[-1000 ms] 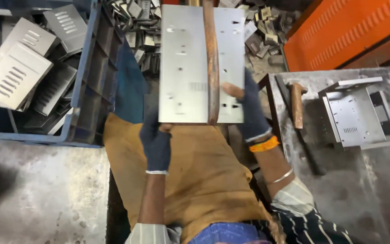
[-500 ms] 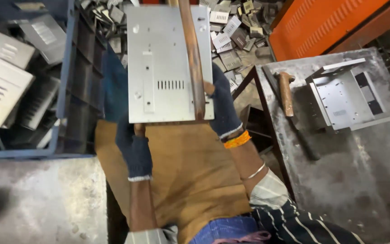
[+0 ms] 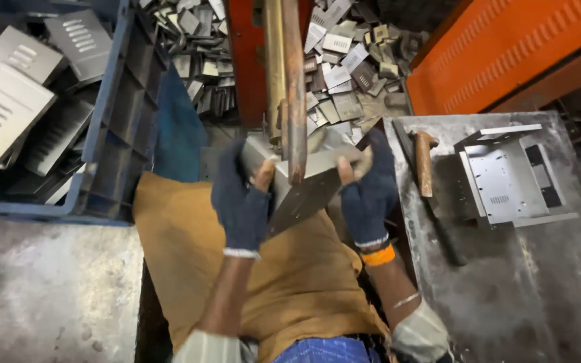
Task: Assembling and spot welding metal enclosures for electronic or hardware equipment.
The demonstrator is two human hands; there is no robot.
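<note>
Both of my hands wear dark blue fingerless gloves and grip one bent grey sheet-metal part point(image 3: 304, 181), tilted edge-on toward me. My left hand point(image 3: 242, 202) holds its left end and my right hand point(image 3: 369, 188) holds its right end. A rusty vertical bar point(image 3: 295, 87) and a brass-coloured bar point(image 3: 274, 67) stand just behind the part, in front of a red machine post point(image 3: 247, 60). A brown cloth point(image 3: 290, 282) covers my lap below the hands.
A blue crate point(image 3: 119, 134) of louvred grey metal panels sits at the left. Scrap metal offcuts point(image 3: 344, 74) litter the floor behind. At the right, a steel table point(image 3: 519, 282) carries a hammer point(image 3: 425, 165) and a folded metal bracket point(image 3: 509, 175). An orange panel point(image 3: 519, 40) stands upper right.
The metal sheet, held flat facing me before, has been tilted and drawn down toward my lap. Both hands moved closer together on it, and the view shifted left.
</note>
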